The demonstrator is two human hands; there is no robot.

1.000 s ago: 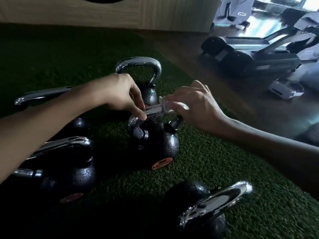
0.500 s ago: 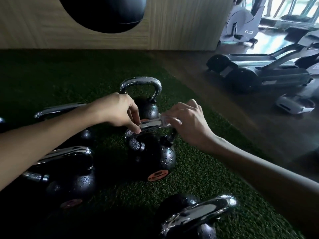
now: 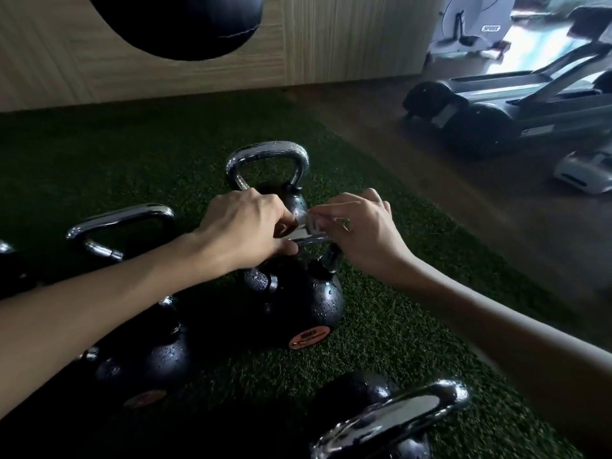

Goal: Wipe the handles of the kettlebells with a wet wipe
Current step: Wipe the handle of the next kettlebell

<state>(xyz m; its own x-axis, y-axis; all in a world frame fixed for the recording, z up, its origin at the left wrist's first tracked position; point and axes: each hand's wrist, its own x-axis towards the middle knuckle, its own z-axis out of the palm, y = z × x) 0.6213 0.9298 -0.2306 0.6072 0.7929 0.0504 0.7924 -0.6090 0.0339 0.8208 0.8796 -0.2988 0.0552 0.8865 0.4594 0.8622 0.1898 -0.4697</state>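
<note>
Several black kettlebells with chrome handles stand on green turf. The middle kettlebell (image 3: 303, 309) has an orange label low on its front. My left hand (image 3: 245, 230) grips the left part of its chrome handle (image 3: 309, 241). My right hand (image 3: 359, 226) pinches a small white wet wipe (image 3: 309, 223) just above the handle's right part. Another kettlebell (image 3: 270, 160) stands right behind, its body partly hidden by my hands.
More kettlebells stand at left (image 3: 122, 223), lower left (image 3: 145, 359) and near bottom (image 3: 390, 415). A large black ball (image 3: 178, 21) hangs against the wooden wall (image 3: 331, 38). Treadmills (image 3: 496, 107) occupy the dark floor at the right.
The view has tilted up, revealing the ball and more wall. My hands have come closer together over the middle handle, and the wipe now sits just above the bar.
</note>
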